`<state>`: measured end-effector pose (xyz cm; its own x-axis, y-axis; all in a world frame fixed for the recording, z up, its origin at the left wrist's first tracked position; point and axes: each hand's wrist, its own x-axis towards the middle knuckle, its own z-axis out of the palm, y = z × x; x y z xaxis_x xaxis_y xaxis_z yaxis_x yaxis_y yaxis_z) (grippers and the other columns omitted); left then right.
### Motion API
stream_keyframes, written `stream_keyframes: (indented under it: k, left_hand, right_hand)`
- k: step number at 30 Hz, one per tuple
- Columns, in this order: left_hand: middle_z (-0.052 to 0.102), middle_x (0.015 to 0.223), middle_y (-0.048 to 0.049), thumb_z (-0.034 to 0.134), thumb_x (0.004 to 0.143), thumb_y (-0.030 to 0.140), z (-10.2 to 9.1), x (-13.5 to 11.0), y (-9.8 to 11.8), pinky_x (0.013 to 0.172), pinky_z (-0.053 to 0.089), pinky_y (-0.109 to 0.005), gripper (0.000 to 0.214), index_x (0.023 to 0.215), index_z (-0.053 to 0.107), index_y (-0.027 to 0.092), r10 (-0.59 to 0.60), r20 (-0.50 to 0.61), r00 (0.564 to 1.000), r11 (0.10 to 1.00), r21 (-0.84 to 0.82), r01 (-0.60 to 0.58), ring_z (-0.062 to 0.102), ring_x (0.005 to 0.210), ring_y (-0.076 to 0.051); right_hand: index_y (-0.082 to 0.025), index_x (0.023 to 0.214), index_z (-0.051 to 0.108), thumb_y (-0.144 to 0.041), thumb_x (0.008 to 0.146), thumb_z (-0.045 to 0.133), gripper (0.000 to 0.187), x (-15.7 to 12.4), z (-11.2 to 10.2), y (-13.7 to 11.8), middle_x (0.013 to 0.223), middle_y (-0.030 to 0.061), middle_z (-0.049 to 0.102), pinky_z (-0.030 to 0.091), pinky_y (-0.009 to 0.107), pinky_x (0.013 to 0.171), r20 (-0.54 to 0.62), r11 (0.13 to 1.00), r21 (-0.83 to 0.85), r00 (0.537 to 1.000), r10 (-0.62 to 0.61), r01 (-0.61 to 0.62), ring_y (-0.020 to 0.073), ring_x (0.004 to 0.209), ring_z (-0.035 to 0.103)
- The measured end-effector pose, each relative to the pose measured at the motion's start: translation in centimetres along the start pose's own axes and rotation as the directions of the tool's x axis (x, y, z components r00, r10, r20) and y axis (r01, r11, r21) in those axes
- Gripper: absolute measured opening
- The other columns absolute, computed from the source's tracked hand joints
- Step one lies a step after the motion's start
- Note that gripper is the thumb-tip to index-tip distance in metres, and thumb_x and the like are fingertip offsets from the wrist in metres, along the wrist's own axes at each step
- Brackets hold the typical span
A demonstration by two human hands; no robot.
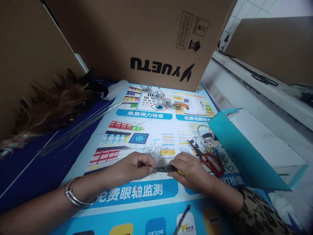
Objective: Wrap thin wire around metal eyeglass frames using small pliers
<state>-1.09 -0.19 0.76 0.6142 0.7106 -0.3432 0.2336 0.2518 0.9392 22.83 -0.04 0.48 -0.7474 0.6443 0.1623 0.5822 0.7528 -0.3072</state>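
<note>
My left hand is closed in a pinch on a thin piece of wire at the middle of a printed poster. My right hand is closed on a pair of small pliers with yellow grips, and the jaws meet the wire at my left fingertips. A thin wire loop curves on the poster below my hands. A metal bangle sits on my left wrist.
Red-handled scissors lie just right of my right hand among loose wire rings. Small wire ornaments sit by a big cardboard box. A feather duster lies left, a teal folder right, a pen near the front.
</note>
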Motion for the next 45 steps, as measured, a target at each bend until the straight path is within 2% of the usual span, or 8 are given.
stream_keyframes:
  k: [3,13,19,25,29,34,37,45]
  left_hand:
    - [0.043,0.059,0.0046,0.052,0.079,0.027,-0.1,0.0,0.1,0.047,0.027,-0.018,0.015,0.075,0.057,0.014,0.017,0.030,0.999,1.000,0.022,-0.018,0.033,0.051,-0.007]
    - [0.044,0.060,0.0037,0.050,0.079,0.024,-0.1,-0.1,0.5,0.047,0.026,-0.017,0.013,0.074,0.057,0.013,-0.014,0.107,0.994,0.999,0.044,0.009,0.033,0.051,-0.006]
    - [0.044,0.061,0.0030,0.050,0.078,0.022,0.1,-0.2,1.2,0.048,0.027,-0.018,0.013,0.073,0.056,0.012,-0.012,0.115,0.993,0.999,0.044,0.007,0.034,0.052,-0.007]
    - [0.046,0.060,0.0026,0.051,0.078,0.022,0.1,-0.4,1.3,0.048,0.027,-0.018,0.013,0.073,0.057,0.012,-0.021,0.116,0.993,0.997,0.071,0.013,0.035,0.052,-0.007]
    - [0.045,0.059,0.0032,0.051,0.078,0.024,-0.1,-0.2,1.0,0.047,0.027,-0.019,0.014,0.072,0.057,0.013,-0.022,0.104,0.994,0.998,0.065,0.016,0.035,0.051,-0.007]
    - [0.043,0.058,0.0050,0.054,0.077,0.027,0.0,0.0,0.6,0.046,0.025,-0.018,0.014,0.073,0.056,0.013,-0.013,0.005,1.000,0.999,0.037,0.013,0.032,0.050,-0.006]
    - [0.041,0.055,0.0062,0.055,0.077,0.029,0.1,0.1,0.5,0.045,0.023,-0.019,0.017,0.073,0.056,0.013,-0.022,-0.055,0.998,1.000,0.001,0.022,0.030,0.047,-0.006]
    - [0.038,0.053,0.0070,0.054,0.080,0.036,0.0,0.1,-0.4,0.043,0.018,-0.020,0.022,0.076,0.055,0.014,-0.010,-0.065,0.998,0.993,-0.115,0.003,0.027,0.045,-0.006]
  right_hand:
    - [-0.017,0.092,0.058,-0.039,0.086,0.047,0.026,0.3,-0.4,0.2,0.084,0.0072,0.057,0.037,0.032,0.076,0.018,0.995,-0.076,0.998,-0.056,0.057,0.0190,0.084,0.049]
    - [-0.015,0.094,0.057,-0.035,0.088,0.045,0.023,0.5,-1.2,0.1,0.077,0.0064,0.053,0.032,0.033,0.069,0.049,0.926,-0.328,0.982,-0.181,0.187,0.0196,0.079,0.045]
    - [-0.017,0.091,0.057,-0.028,0.086,0.047,0.016,0.6,-1.6,-0.1,0.072,0.0047,0.052,0.028,0.031,0.063,0.052,0.887,-0.407,0.975,-0.216,0.218,0.0185,0.073,0.043]
    - [-0.017,0.087,0.056,-0.029,0.086,0.046,0.016,0.5,-1.6,-0.2,0.070,0.0043,0.051,0.027,0.031,0.060,0.072,0.889,-0.399,0.974,-0.215,0.226,0.0185,0.072,0.043]
    - [-0.017,0.083,0.055,-0.034,0.087,0.044,0.021,0.0,-0.8,-0.2,0.074,0.0052,0.053,0.028,0.032,0.061,0.077,0.921,-0.348,0.984,-0.159,0.176,0.0188,0.073,0.045]
    - [-0.017,0.079,0.054,-0.038,0.087,0.045,0.024,-0.4,0.4,-0.6,0.077,0.0051,0.056,0.030,0.029,0.061,0.008,0.972,-0.234,1.000,-0.002,0.004,0.0177,0.073,0.048]
    - [-0.018,0.081,0.055,-0.039,0.087,0.046,0.024,-0.4,0.7,-0.9,0.078,0.0046,0.058,0.032,0.027,0.061,-0.022,0.983,-0.157,0.995,0.092,-0.095,0.0171,0.075,0.050]
    - [-0.019,0.084,0.057,-0.039,0.085,0.049,0.022,-0.2,0.4,-1.6,0.080,0.0036,0.059,0.036,0.025,0.063,-0.001,0.969,-0.038,0.969,0.246,-0.246,0.0156,0.076,0.054]
